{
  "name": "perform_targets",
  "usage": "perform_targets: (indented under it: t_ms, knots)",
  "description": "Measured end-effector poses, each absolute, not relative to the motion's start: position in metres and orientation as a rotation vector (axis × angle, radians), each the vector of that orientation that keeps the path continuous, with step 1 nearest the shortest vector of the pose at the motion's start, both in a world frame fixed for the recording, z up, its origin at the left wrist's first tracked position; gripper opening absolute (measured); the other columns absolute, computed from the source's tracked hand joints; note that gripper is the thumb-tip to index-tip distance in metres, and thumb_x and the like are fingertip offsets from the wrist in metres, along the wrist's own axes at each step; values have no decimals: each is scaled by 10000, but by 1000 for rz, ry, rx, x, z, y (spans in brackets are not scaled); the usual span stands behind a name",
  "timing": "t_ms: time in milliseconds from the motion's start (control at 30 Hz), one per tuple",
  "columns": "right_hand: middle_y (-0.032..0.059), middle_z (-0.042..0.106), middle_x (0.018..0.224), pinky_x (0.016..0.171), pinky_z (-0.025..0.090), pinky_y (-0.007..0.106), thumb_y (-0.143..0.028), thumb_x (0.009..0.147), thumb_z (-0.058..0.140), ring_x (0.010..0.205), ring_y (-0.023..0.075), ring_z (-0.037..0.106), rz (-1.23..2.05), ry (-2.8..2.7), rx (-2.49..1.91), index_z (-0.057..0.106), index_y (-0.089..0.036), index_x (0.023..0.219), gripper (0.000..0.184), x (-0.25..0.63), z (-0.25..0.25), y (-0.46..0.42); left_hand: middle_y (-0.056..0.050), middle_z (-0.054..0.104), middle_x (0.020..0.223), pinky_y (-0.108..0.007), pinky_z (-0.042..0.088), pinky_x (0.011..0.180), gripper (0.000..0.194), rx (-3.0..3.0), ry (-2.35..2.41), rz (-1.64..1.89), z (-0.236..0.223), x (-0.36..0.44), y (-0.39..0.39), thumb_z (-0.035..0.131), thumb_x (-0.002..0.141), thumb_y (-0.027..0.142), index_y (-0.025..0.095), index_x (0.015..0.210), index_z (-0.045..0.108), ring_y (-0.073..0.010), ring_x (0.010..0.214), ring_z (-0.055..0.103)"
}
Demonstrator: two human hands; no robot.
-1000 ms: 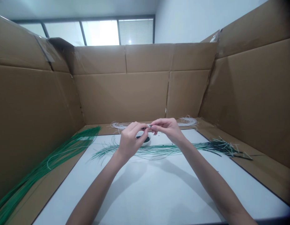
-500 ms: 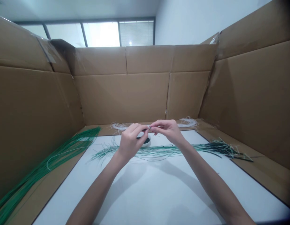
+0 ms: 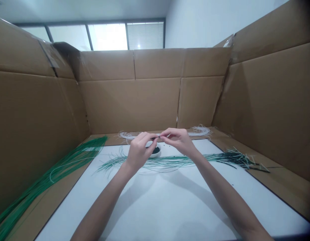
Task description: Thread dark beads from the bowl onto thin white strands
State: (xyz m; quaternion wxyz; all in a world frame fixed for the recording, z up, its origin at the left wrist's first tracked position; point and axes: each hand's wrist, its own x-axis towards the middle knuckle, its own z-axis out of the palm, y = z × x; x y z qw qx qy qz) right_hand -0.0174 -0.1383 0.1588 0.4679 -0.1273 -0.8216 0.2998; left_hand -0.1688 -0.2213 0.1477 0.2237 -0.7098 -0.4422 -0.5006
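My left hand [image 3: 141, 147] and my right hand [image 3: 178, 140] meet fingertip to fingertip above the far part of a white board [image 3: 155, 204]. Each is closed in a pinch. A tiny dark piece shows where the fingertips meet, too small to name. Just below my left fingers stands a small white bowl [image 3: 158, 154] of dark green or black bits [image 3: 157, 150], partly hidden by that hand. Under both wrists a bundle of thin green wires [image 3: 170, 162] lies across the board, its right end thick with dark sleeves [image 3: 235, 157].
Along the left edge lies a long bundle of green wires [image 3: 69, 164]. White strands [image 3: 201, 130] lie at the back, behind my hands. Cardboard walls [image 3: 129, 103] stand on the left, back and right. A few dark specks are scattered on the board.
The fingertips have drawn slightly closer together, and the right fingers have straightened a little. The bundles and bowl have stayed in place.
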Motion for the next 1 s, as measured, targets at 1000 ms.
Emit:
perform_targets:
  t_ms: [1000]
  knots:
    - [12, 630, 696, 561, 474, 226, -211, 747, 547, 588, 98, 557, 380, -1983, -350, 610, -167, 700, 90, 1, 171, -130, -13, 622, 847, -186, 384, 560, 418, -2302, -1755, -1749, 153, -174, -218, 598, 721, 215, 186, 1125, 495, -63, 567, 429]
